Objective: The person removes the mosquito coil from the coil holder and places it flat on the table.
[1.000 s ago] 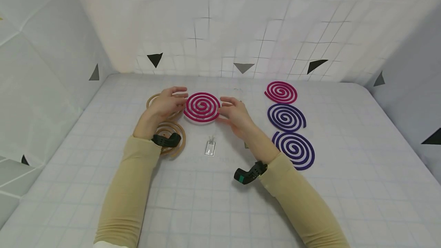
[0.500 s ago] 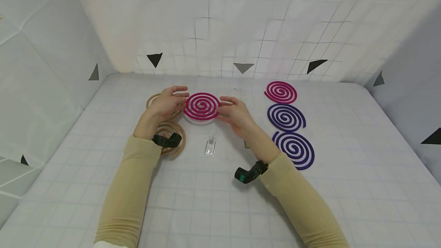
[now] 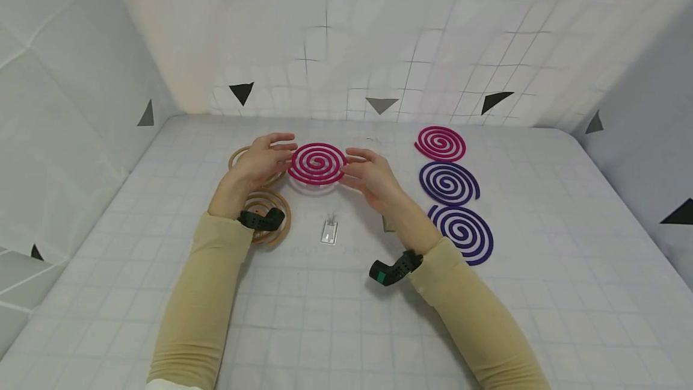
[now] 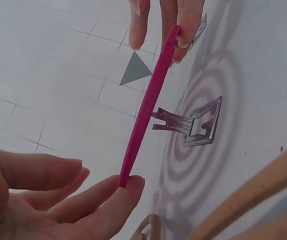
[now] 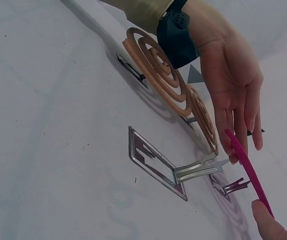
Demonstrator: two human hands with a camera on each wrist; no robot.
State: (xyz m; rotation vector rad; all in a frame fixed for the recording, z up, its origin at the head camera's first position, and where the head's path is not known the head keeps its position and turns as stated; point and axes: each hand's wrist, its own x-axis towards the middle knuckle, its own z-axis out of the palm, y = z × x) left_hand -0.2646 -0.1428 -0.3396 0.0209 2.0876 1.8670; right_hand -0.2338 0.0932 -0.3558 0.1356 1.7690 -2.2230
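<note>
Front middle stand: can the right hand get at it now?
Likely yes: the front middle stand holds no coil, and nothing visible blocks the way. The right hand supports the pink coil, though, and might need to let go first.

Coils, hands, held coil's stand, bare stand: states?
Held pink coil: raised, roughly level
Left hand: fingers hold coil's left edge
Right hand: fingers hold coil's right edge
Stand under held coil: prongs up, contact unclear
Bare stand: prongs up, nothing on it
Tan coils: raised, not held
Other pink coil: level, not held
Purple coils: level, not held
</note>
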